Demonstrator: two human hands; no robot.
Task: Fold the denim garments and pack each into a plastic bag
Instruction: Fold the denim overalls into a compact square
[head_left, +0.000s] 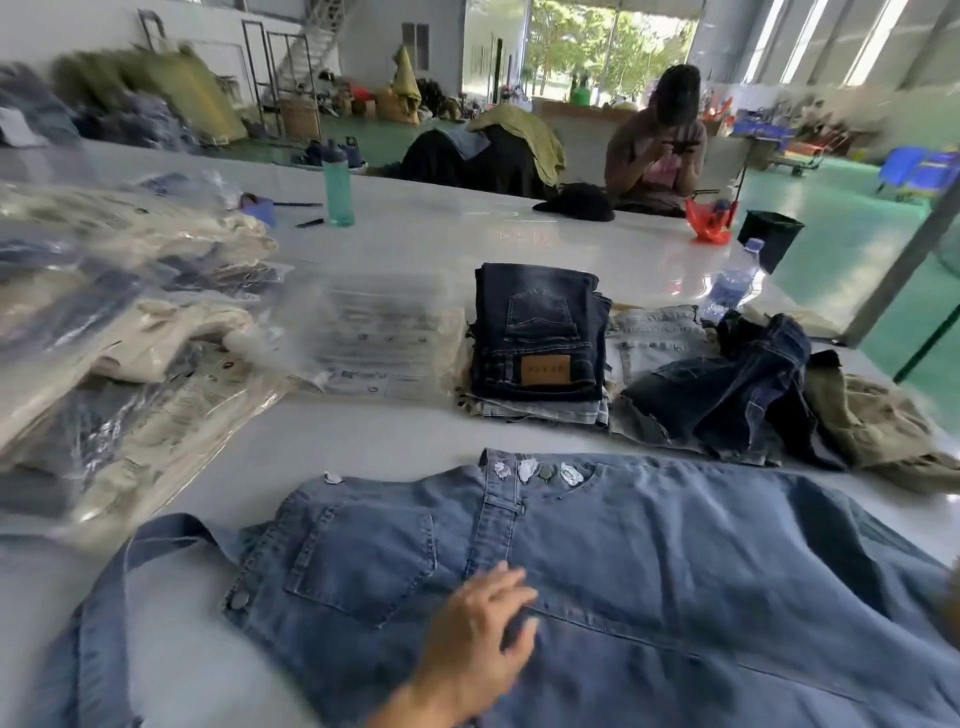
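Observation:
A light-blue denim overall garment lies spread flat across the near part of the white table, its strap running to the lower left. My left hand rests on the denim near the middle seam with fingers relaxed and spread. At the right edge of the view a blurred sliver of my right hand touches the same garment; its fingers are not visible. A stack of folded dark jeans sits behind the garment. Empty clear plastic bags lie to the left of that stack.
Bagged garments are piled at the left. Unfolded dark and khaki garments lie at the right, beside a water bottle. A teal bottle stands at the back. A person sits at the table's far side.

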